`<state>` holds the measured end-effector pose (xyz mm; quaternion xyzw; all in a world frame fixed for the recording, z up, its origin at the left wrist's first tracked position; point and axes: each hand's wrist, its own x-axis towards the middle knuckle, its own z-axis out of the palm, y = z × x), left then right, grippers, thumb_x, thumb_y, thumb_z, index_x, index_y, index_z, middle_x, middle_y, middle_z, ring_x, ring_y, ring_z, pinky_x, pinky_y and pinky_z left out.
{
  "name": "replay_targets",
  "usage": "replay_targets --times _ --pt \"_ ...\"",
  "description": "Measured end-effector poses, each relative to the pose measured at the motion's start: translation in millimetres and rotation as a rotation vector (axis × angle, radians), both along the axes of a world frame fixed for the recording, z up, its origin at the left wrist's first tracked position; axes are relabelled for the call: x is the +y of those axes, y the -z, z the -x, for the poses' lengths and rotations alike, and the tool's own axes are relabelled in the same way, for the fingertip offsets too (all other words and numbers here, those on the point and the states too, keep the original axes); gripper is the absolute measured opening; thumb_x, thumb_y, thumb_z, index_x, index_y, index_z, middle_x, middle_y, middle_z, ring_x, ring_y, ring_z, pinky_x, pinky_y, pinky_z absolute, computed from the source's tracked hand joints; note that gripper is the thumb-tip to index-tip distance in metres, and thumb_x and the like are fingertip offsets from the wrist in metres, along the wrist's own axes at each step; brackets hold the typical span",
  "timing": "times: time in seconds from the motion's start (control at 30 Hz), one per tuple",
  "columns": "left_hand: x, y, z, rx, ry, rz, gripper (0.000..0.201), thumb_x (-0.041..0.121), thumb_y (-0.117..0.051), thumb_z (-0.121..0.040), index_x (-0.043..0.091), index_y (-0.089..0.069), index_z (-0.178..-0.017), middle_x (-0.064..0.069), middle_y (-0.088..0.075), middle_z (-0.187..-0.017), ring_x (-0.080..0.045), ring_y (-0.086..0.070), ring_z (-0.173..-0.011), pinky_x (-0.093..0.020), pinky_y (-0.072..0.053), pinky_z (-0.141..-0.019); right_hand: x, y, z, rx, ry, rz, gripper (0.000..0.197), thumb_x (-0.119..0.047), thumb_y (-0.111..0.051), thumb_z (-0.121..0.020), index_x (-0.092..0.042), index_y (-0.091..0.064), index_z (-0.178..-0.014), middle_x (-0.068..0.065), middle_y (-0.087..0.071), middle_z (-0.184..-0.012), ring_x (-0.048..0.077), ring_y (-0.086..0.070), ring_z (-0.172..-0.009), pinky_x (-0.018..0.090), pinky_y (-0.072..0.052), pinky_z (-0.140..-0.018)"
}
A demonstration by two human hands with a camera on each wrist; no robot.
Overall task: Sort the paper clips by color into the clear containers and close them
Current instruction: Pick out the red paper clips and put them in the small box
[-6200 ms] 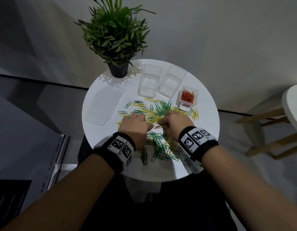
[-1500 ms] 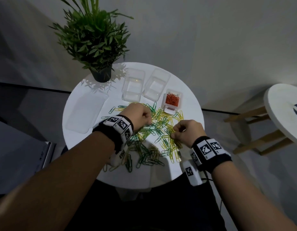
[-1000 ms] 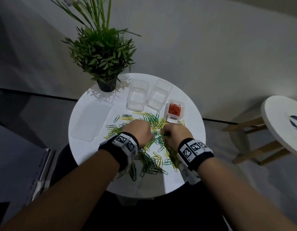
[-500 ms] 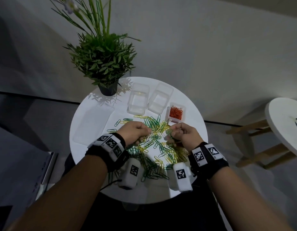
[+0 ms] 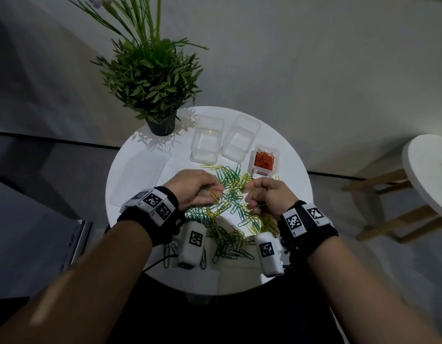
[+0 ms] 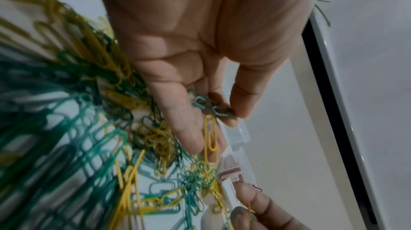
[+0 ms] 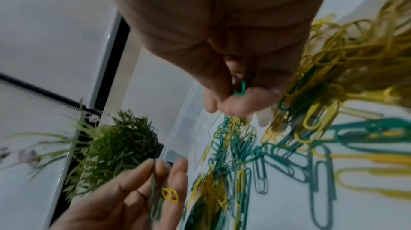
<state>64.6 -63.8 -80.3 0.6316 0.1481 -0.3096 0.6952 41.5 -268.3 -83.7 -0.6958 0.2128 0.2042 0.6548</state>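
Left hand: the left hand [image 5: 194, 188] hangs lifted over the heap, thumb and fingers pinching a couple of green paper clips [image 6: 211, 106] with a yellow paper clip [image 6: 210, 137] lying along the fingers
Right hand: the right hand [image 5: 268, 194] is curled tight round at least one green clip [image 7: 241, 89], raised just above the pile
What changed: a second ago both fists were pressed down into the clips; now they are up off the white round table [image 5: 284, 155], each carrying a small catch
Clip pile: the mixed green and yellow clips [image 5: 230, 207] lie spread between and below the wrists
Containers: two empty clear boxes [image 5: 207, 142] [image 5: 241, 139] stand open at the far side, well apart from the hands; the small box of orange clips [image 5: 264, 161] sits beside them to the right, lid off
Meaning: I'd say orange is done, green is under way, and the left hand's yellow stray wants separating before any drop
Elsewhere: a potted plant [image 5: 153, 78] at the back left, a flat clear lid [image 5: 138, 177] on the left
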Motion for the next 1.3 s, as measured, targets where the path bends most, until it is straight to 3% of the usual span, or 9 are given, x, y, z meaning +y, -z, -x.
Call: replay_targets --times 0.13,0.2,0.27,0.43,0.6,0.73,0.87,1.03,1.3 --pt "8 -2 -3 -0.111 0.021 -0.138 0.012 0.004 -0.07 -0.078 0.003 -0.062 -0.069 -0.033 -0.066 -0.087 -0.025 -0.054 -0.064 -0.031 -0.043 -0.061 7 4 -3 -0.083 -0.174 0.404 0.026 0.004 -0.042 -0.085 -0.01 -0.062 -0.076 0.007 -0.06 -0.069 0.017 -0.048 -0.053 0.021 -0.038 -0.047" --pt "8 -2 -3 -0.162 0.069 -0.237 0.017 0.008 -0.075 -0.072 0.007 -0.059 -0.065 -0.031 -0.069 -0.084 -0.03 -0.055 -0.069 -0.041 -0.044 -0.067 12 3 0 -0.156 -0.407 0.749 0.003 -0.016 -0.058 -0.084 -0.018 -0.06 -0.082 0.0 -0.065 -0.083 0.016 -0.059 -0.072 0.024 -0.047 -0.062" --pt "5 -3 -5 -0.251 0.124 -0.349 0.017 0.006 -0.074 -0.074 0.007 -0.059 -0.066 -0.024 -0.071 -0.079 -0.033 -0.061 -0.069 -0.044 -0.051 -0.07 17 -1 -1 -0.196 -0.592 0.996 0.02 -0.032 -0.07 -0.079 -0.021 -0.057 -0.089 -0.002 -0.063 -0.089 0.02 -0.059 -0.086 0.028 -0.048 -0.072" --pt "1 -6 -9 -0.349 0.181 -0.585 0.01 0.014 -0.064 -0.08 0.008 -0.059 -0.072 -0.011 -0.067 -0.08 -0.026 -0.062 -0.077 -0.03 -0.048 -0.069 28 -3 -13 -0.194 -0.726 1.143 0.047 -0.048 -0.078 -0.07 -0.018 -0.055 -0.098 0.0 -0.06 -0.092 0.022 -0.057 -0.088 0.031 -0.048 -0.073" --pt "-4 -1 -7 -0.277 0.221 -0.46 0.021 0.006 -0.045 -0.089 0.008 -0.054 -0.071 -0.016 -0.055 -0.067 -0.022 -0.044 -0.051 -0.025 -0.035 -0.05 32 7 -15 -0.241 -0.753 1.139 0.027 -0.036 -0.071 -0.081 -0.014 -0.059 -0.092 0.007 -0.064 -0.097 0.026 -0.06 -0.093 0.034 -0.05 -0.076" --pt "-11 11 -4 -0.336 0.235 -0.468 0.03 0.011 -0.037 -0.097 0.016 -0.059 -0.077 0.003 -0.05 -0.062 -0.014 -0.042 -0.051 -0.024 -0.031 -0.049 22 16 -12 -0.267 -0.65 0.986 0.011 -0.021 -0.059 -0.088 -0.011 -0.06 -0.082 0.001 -0.071 -0.089 0.021 -0.064 -0.089 0.034 -0.053 -0.078" --pt "-18 11 -2 -0.536 0.403 -0.704 0.007 0.029 -0.063 -0.083 0.026 -0.066 -0.078 0.014 -0.061 -0.069 -0.011 -0.059 -0.071 -0.026 -0.048 -0.066 6 7 -2 -0.156 -0.25 0.462 0.016 -0.011 -0.066 -0.087 -0.006 -0.06 -0.072 -0.004 -0.062 -0.056 0.015 -0.054 -0.052 0.019 -0.045 -0.048" --pt "-37 3 0 -0.669 0.749 -1.174 0.021 0.039 -0.065 -0.077 0.02 -0.065 -0.085 0.003 -0.064 -0.087 -0.02 -0.059 -0.086 -0.029 -0.048 -0.071 -15 1 3 0.065 -0.014 -0.208 0.023 -0.012 -0.042 -0.099 -0.011 -0.043 -0.076 0.005 -0.041 -0.058 0.013 -0.032 -0.043 0.017 -0.024 -0.042" --pt "-35 4 -3 -0.626 0.637 -1.05 0.007 0.025 -0.06 -0.075 0.02 -0.065 -0.073 0.006 -0.065 -0.076 -0.018 -0.06 -0.079 -0.025 -0.044 -0.064 -15 -4 15 0.145 0.127 -0.597 0.009 -0.007 -0.045 -0.082 -0.012 -0.037 -0.078 0.014 -0.052 -0.062 0.016 -0.035 -0.043 0.019 -0.019 -0.042"
